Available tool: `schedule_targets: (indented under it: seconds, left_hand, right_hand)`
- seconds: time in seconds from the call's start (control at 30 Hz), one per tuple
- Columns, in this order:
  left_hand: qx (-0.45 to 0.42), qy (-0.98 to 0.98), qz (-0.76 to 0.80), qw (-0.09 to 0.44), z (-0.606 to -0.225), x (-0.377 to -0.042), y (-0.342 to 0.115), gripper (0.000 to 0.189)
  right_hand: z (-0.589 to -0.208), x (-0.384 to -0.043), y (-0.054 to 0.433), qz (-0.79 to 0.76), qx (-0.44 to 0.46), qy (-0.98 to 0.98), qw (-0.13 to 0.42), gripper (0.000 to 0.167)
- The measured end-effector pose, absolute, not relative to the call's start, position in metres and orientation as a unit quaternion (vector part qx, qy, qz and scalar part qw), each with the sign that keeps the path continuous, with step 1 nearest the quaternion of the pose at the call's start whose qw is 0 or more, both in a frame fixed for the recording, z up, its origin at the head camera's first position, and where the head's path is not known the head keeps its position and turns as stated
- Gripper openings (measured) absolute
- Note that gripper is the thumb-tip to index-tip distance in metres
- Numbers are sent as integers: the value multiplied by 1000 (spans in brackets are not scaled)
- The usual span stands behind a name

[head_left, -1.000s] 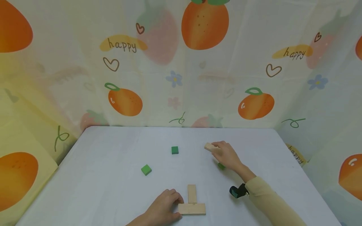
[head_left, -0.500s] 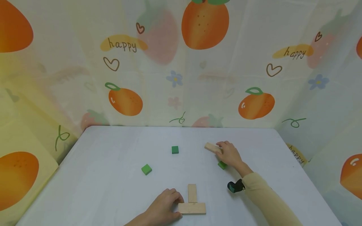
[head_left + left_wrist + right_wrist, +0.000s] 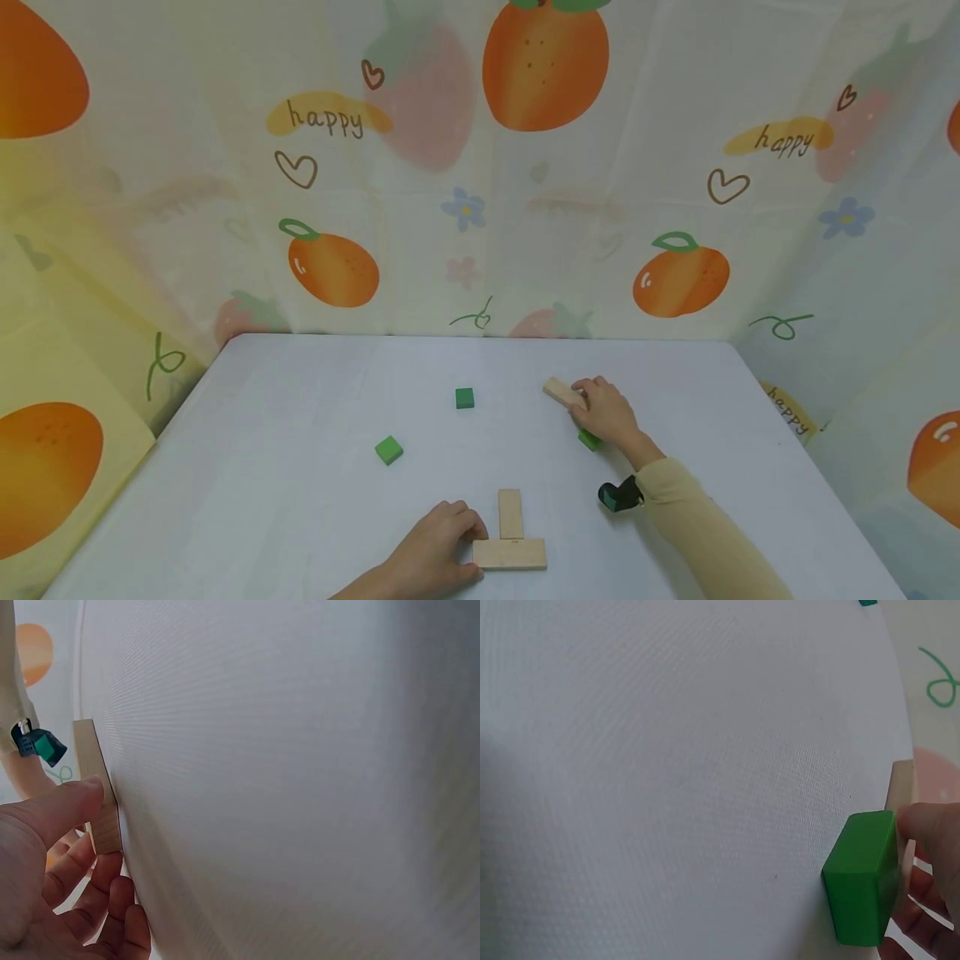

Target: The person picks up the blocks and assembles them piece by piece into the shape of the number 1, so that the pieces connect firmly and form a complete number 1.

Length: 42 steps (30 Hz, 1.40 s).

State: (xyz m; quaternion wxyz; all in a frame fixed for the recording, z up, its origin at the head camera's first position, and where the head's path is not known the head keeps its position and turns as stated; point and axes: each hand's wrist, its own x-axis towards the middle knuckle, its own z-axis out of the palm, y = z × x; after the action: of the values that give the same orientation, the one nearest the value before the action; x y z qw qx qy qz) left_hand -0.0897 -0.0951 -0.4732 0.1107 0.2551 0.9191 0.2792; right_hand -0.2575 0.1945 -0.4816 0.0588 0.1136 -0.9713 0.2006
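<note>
In the head view my left hand (image 3: 435, 550) pinches the left end of a flat wooden block (image 3: 517, 555) lying crosswise near the table's front. Thumb and fingers sit on opposite sides of that block (image 3: 92, 761) in the left wrist view. A second wooden block (image 3: 510, 513) stretches away from its far side, the two making a T. Farther back and to the right, my right hand (image 3: 611, 414) grips another wooden block (image 3: 561, 392) by its near right end. A green block (image 3: 588, 440) lies just below that hand, large in the right wrist view, partly covering the wood.
Two more green blocks lie on the white table: one (image 3: 465, 398) toward the back middle, another (image 3: 388, 450) left of centre. A black wrist camera (image 3: 620, 495) hangs under the right sleeve (image 3: 705, 517). A fruit-printed curtain (image 3: 480, 167) encloses the table's back and sides.
My right hand has slid slightly right along its wooden block, so more of the block shows. The right forearm has shifted a little left. The left hand stays in place.
</note>
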Motion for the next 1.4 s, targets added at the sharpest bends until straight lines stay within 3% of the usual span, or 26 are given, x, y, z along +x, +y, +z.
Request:
schedule_targets:
  seconds: [0.3,0.73,1.1,1.4]
  left_hand:
    - [257,919,277,109,-473,-90,-95,29]
    - [260,919,275,107,-472,-90,-95,29]
    - [245,922,277,114,-473,-90,-94,29]
    - [241,922,278,121,-474,-90,-94,29]
  right_hand:
    - [-476,-253,184,211,77,-974,8,43]
    - [-481,-252,172,179,67,-981,4,67]
    - [-478,-255,188,241,139,-961,9,49]
    - [-480,-260,197,259,221,-940,9,59]
